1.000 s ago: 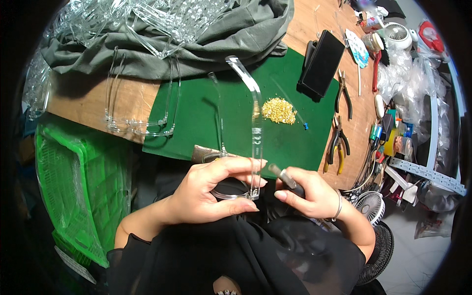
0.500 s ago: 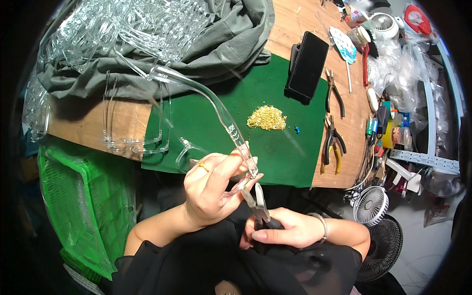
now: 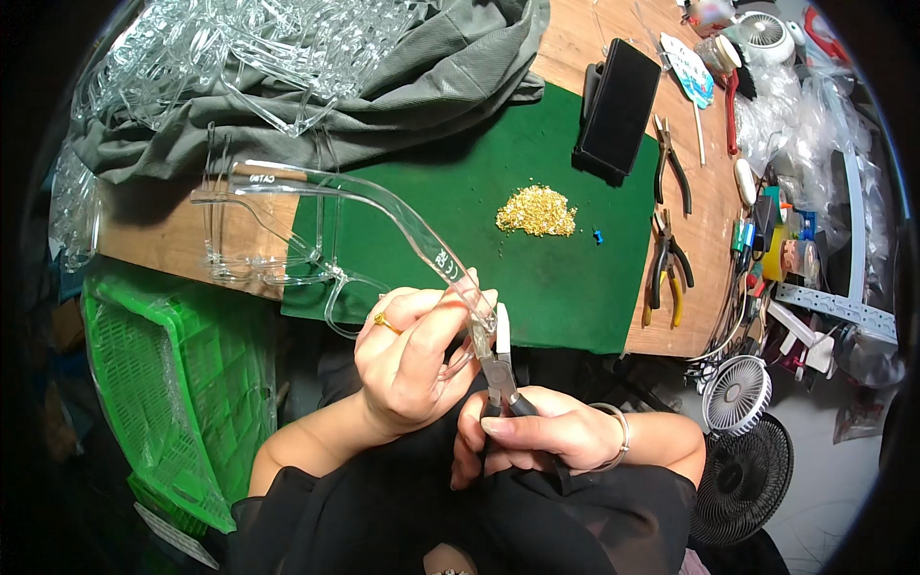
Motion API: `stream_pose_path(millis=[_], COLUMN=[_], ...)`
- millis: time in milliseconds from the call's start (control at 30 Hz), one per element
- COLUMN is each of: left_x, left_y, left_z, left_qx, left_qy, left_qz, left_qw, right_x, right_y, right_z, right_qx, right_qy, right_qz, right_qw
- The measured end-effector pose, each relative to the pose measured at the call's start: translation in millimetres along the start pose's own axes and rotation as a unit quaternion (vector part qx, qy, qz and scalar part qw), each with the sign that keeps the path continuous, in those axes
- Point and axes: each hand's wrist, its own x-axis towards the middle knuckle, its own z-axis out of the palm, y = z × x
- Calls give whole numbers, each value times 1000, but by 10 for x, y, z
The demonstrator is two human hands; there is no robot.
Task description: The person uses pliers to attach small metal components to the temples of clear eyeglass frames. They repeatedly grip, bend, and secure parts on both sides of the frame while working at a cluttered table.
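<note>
My left hand (image 3: 407, 359) pinches a clear plastic glasses frame (image 3: 398, 209) near its hinge corner, with one temple arm reaching up and left over the mat. A yellow ring circles one finger. My right hand (image 3: 551, 431) is closed round the dark handles of a pair of pliers (image 3: 497, 374). Their jaws point upward and meet the frame's hinge corner beside my left fingertips; one jaw tip looks white. Whether the jaws clamp the hinge cannot be made out. Beyond my hands, a pile of small gold-coloured pieces (image 3: 537, 211) lies on the green mat (image 3: 565, 297).
Many clear frames (image 3: 259, 57) heap on grey cloth (image 3: 422, 105) at the far left; another clear frame (image 3: 259, 278) rests below it. Rightward are a black phone (image 3: 621, 110), a blue pin (image 3: 598, 236), two pliers (image 3: 668, 268) (image 3: 673, 168), and fans (image 3: 736, 395). A green crate (image 3: 182, 383) stands left.
The pliers' jaws have risen to the frame's hinge corner. The glasses frame has tilted, its temple arm swinging lower on the left. The whole view has shifted slightly.
</note>
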Motion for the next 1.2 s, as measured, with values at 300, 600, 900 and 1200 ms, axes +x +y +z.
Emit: stream_pose_path(millis=[300,600,900,1200], left_x=[24,0,28,49], left_y=[-27,-15,-135,-51], left_z=[-41,-91,-31,-12], left_qx=[28,63,80,-15], left_qy=[-16,-48,-51,-60], left_qz=[43,40,71,-28], left_qw=[999,996,993,998], right_x=[88,218,349,134], right_y=[168,203,163,66], right_z=[-74,-35,-136,-102], right_qx=[-3,-45,-69,12], right_qy=[-12,55,46,-26], right_qz=[-45,-92,-116,-57], right_qw=[999,993,990,998])
